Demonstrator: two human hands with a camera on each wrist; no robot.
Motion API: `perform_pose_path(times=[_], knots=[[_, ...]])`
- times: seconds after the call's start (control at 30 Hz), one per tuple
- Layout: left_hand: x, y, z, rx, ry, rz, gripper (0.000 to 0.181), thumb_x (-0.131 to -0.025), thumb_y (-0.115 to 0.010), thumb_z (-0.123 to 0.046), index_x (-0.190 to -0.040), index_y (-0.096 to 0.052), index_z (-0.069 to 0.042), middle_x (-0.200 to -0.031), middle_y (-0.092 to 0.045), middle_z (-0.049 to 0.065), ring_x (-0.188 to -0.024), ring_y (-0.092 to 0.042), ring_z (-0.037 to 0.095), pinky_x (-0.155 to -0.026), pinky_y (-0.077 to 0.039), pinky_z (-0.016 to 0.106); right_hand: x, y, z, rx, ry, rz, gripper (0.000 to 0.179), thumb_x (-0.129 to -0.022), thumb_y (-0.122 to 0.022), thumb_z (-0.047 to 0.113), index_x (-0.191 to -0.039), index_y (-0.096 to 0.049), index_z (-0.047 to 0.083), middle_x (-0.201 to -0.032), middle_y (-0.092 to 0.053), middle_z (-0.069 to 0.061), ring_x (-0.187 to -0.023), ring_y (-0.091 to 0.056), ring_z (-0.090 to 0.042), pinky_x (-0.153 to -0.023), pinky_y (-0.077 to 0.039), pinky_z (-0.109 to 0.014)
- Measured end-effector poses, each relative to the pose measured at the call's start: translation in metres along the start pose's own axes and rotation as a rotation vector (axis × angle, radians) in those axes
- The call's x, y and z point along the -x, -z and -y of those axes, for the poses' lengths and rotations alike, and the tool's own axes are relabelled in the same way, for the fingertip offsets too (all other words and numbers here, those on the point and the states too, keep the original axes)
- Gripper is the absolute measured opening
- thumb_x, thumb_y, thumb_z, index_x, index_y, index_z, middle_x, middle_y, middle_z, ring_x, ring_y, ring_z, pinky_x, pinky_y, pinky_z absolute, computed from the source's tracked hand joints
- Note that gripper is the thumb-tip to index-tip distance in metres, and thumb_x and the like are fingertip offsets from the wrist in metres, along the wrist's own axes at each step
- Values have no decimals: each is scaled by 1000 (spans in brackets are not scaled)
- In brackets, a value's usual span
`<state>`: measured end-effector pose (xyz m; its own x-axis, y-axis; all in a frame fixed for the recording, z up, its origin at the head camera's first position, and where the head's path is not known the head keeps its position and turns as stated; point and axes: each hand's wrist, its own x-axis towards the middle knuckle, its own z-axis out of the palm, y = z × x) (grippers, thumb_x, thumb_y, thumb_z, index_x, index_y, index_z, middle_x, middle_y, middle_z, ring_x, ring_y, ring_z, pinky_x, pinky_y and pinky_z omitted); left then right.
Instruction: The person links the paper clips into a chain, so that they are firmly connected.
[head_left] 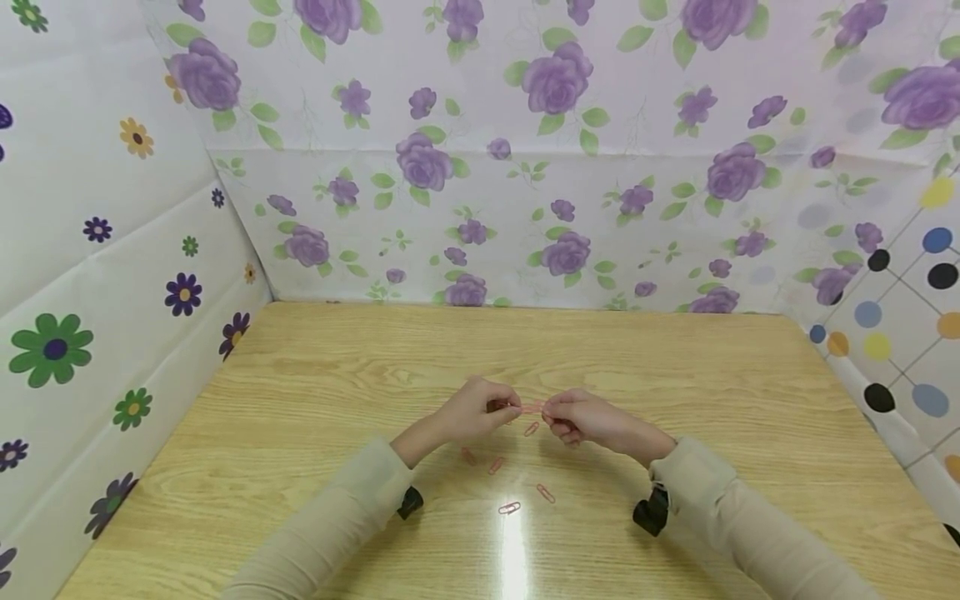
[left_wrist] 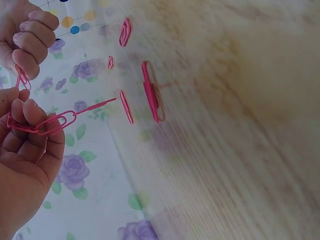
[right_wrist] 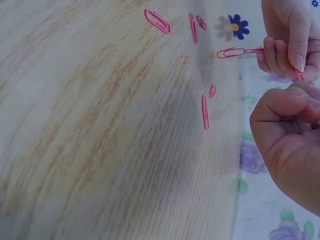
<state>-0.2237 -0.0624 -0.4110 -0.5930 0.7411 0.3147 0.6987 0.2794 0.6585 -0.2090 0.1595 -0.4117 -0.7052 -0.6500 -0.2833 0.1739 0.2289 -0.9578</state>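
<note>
In the head view, the left hand [head_left: 476, 410] and the right hand [head_left: 588, 417] meet above the wooden table [head_left: 337, 350], just right of its middle. A pink paper clip [head_left: 532, 408] spans between their fingertips, its long axis running left to right. Both forearms, in a left sleeve [head_left: 345, 500] and a right sleeve [head_left: 727, 492], slant inward from the near corners. Below and nearer than the hands lie five loose clips [head_left: 545, 493]; the nearest lies left to right, while the others lie slantwise.

In the left wrist view, the left hand pinches with its thumb and fingers. A chain of clips [left_wrist: 65, 120] crosses those bent fingers, and its free end points toward the table. The right hand, fingers curled in, grips the pink paper clip, which reaches to the left hand's fingertips; whether it is linked to the chain cannot be told.

In the right wrist view, the right hand's thumb and bent forefinger close on the pink paper clip, mostly hidden there. The chain's end clip sticks out beyond the left hand's fingers, above the table.
</note>
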Motion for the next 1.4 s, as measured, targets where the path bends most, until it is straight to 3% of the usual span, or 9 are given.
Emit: perform_pose_path(times=[0.3,0.63,0.9,1.13,1.3,1.4], knots=[[2,2,3,-6,36,8,12,-90,-57,-7,-81,-65,-6,-59,-52,-4,-48,-35,1,-45,-31,17,0,2,-2,15,17,29,29,-100,-33,14,-74,-44,5,-59,-33,-1,-49,-26,-13,-53,-24,-31],[5,5,5,8,60,12,12,-89,-57,-6,-84,-66,0,-62,-58,9,-49,-36,1,-47,-32,17,5,9,-5,112,56,-26,28,-98,-38,13,-76,-50,0,-62,-44,-3,-53,-39,-14,-52,-36,-30],[6,3,6,114,101,19,14,-90,-55,-5,-86,-65,3,-70,-62,12,-50,-49,8,-50,-42,19,5,11,-4,199,83,-82,26,-98,-41,12,-82,-55,-3,-65,-50,-4,-55,-44,-14,-53,-40,-31],[4,4,4,178,171,66,20,-89,-49,1,-103,-64,3,-57,-50,1,-45,-32,5,-46,-29,19,3,7,-2,269,116,-102,29,-97,-42,12,-84,-53,-11,-63,-49,-4,-54,-43,-14,-53,-40,-34],[3,3,4,192,180,96,20,-92,-53,-9,-101,-65,3,-53,-46,0,-45,-30,5,-45,-29,19,2,3,0,286,152,-98,29,-97,-42,12,-84,-53,-11,-63,-49,-3,-54,-42,-13,-53,-40,-31],[1,1,5,178,172,106,22,-92,-55,-14,-100,-65,4,-48,-35,-5,-42,-26,5,-43,-27,19,1,2,0,285,167,-92,28,-97,-43,11,-83,-54,-10,-63,-48,-4,-54,-42,-12,-52,-40,-29]])
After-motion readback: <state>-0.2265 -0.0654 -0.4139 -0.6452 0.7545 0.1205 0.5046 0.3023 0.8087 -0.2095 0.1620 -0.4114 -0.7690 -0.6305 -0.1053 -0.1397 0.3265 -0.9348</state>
